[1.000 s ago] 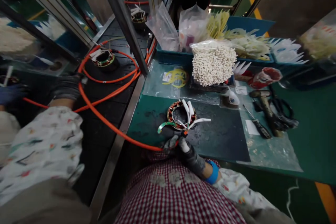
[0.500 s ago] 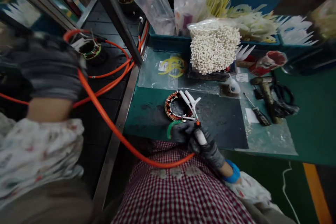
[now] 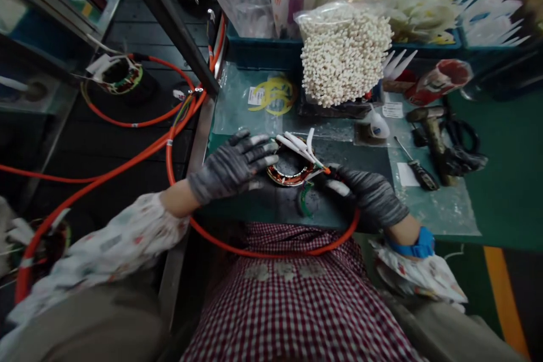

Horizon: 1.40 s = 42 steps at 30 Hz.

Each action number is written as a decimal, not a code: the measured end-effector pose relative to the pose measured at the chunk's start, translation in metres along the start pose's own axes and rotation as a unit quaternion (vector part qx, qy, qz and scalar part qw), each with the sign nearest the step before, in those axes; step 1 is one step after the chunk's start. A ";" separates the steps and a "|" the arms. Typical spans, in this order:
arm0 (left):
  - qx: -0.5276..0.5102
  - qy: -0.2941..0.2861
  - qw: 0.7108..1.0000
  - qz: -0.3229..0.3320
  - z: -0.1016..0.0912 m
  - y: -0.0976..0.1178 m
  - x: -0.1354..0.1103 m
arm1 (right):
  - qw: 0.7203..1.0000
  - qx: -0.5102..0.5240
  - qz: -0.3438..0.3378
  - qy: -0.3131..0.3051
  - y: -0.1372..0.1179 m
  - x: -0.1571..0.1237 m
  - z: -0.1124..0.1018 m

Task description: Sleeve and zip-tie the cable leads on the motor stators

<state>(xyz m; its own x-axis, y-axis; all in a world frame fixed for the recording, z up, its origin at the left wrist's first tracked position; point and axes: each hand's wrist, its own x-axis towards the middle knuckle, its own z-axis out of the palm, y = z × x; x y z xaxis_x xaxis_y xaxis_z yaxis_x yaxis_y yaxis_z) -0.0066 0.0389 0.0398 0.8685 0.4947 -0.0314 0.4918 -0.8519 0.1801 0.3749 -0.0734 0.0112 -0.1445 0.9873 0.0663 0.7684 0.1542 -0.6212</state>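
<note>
A motor stator point(image 3: 291, 176), a ring with copper windings, lies on the green bench mat in front of me. White sleeves point(image 3: 297, 146) stretch across its top to the orange cable's end. My left hand point(image 3: 237, 163), in a grey striped glove, is open at the stator's left side, fingertips at its rim. My right hand point(image 3: 373, 195), gloved and with a blue wristband, is closed around the orange cable point(image 3: 263, 253) near its end, just right of the stator. The cable loops down across my checked apron and off to the left. Below the stator lies a green ring-shaped piece point(image 3: 304, 201).
A bag of small white pieces point(image 3: 345, 54) stands behind the mat. A glue bottle point(image 3: 376, 124), a screwdriver point(image 3: 418, 167), a hammer-like tool point(image 3: 436, 141) and a red can point(image 3: 441, 82) are at right. Left of the metal post point(image 3: 169, 17), another stator point(image 3: 121, 79) sits on a slatted conveyor.
My left hand has come from the conveyor side to the stator, letting go of the cable. The right hand has shifted up and right with the cable, leaving the green ring-shaped piece on the mat.
</note>
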 end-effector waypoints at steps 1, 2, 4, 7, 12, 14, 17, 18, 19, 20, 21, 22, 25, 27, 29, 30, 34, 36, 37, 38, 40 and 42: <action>-0.014 0.022 0.999 0.019 0.004 -0.004 0.015 | 1.000 -0.023 -0.014 0.001 0.002 0.002 0.004; -0.022 0.036 0.998 0.035 0.009 -0.006 0.026 | 0.998 -0.051 -0.028 0.000 0.003 0.004 0.008; -0.013 0.051 0.998 0.045 0.017 -0.003 0.036 | 0.994 -0.093 -0.045 0.032 0.003 0.010 0.018; 0.049 0.104 0.993 0.023 0.026 0.023 0.024 | 0.984 -0.086 -0.075 0.139 -0.005 0.015 0.034; 0.132 0.221 0.961 -0.097 0.038 0.076 -0.010 | 0.960 0.026 -0.205 0.187 -0.028 0.002 0.039; 0.145 0.261 0.947 -0.119 0.043 0.086 -0.018 | 0.962 0.050 -0.220 0.155 -0.039 -0.002 0.036; 0.126 0.296 0.939 -0.117 0.050 0.090 -0.024 | 0.967 0.018 -0.228 0.113 -0.054 0.005 0.042; 0.117 0.303 0.938 -0.119 0.052 0.090 -0.025 | 0.969 -0.002 -0.226 0.101 -0.058 0.011 0.047; 0.109 0.308 0.937 -0.121 0.053 0.090 -0.026 | 0.971 -0.019 -0.219 0.095 -0.061 0.016 0.054; 0.103 0.311 0.937 -0.120 0.055 0.090 -0.027 | 0.973 -0.031 -0.208 0.095 -0.062 0.022 0.060; 0.100 0.311 0.938 -0.116 0.055 0.090 -0.028 | 0.974 -0.038 -0.197 0.103 -0.062 0.026 0.067; 0.100 0.308 0.940 -0.111 0.055 0.091 -0.029 | 0.974 -0.043 -0.191 0.117 -0.061 0.029 0.072; 0.109 0.285 0.946 -0.111 0.051 0.094 -0.028 | 0.964 -0.033 -0.203 0.169 -0.053 0.028 0.079; 0.113 0.272 0.949 -0.113 0.046 0.093 -0.026 | 0.961 -0.025 -0.197 0.194 -0.046 0.021 0.076; 0.102 0.263 0.954 -0.100 0.040 0.088 -0.022 | 0.962 -0.050 -0.155 0.218 -0.036 0.011 0.069; 0.088 0.256 0.958 -0.089 0.036 0.085 -0.021 | 0.962 -0.075 -0.133 0.226 -0.031 0.006 0.066; 0.031 0.210 0.976 -0.058 0.025 0.068 -0.015 | 0.965 -0.096 -0.128 0.205 -0.018 -0.003 0.055; 0.033 0.198 0.978 -0.049 0.023 0.064 -0.013 | 0.975 -0.033 -0.151 0.162 -0.019 -0.002 0.054; 0.037 0.198 0.978 -0.049 0.024 0.062 -0.013 | 0.977 0.002 -0.163 0.139 -0.023 0.000 0.054; 0.041 0.200 0.978 -0.051 0.025 0.062 -0.013 | 0.977 0.040 -0.176 0.118 -0.027 0.001 0.055; 0.046 0.204 0.976 -0.057 0.026 0.062 -0.014 | 0.968 0.128 -0.194 0.092 -0.038 0.004 0.054; 0.045 0.207 0.976 -0.053 0.023 0.064 -0.016 | 0.948 0.246 -0.182 0.087 -0.049 0.004 0.050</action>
<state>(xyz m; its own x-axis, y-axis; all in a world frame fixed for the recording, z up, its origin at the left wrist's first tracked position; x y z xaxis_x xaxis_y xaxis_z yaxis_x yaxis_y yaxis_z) 0.0123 -0.0277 0.0287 0.7215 0.5928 0.3577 0.5978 -0.7940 0.1101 0.3054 -0.0792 0.0027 -0.2070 0.8704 0.4467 0.2977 0.4910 -0.8187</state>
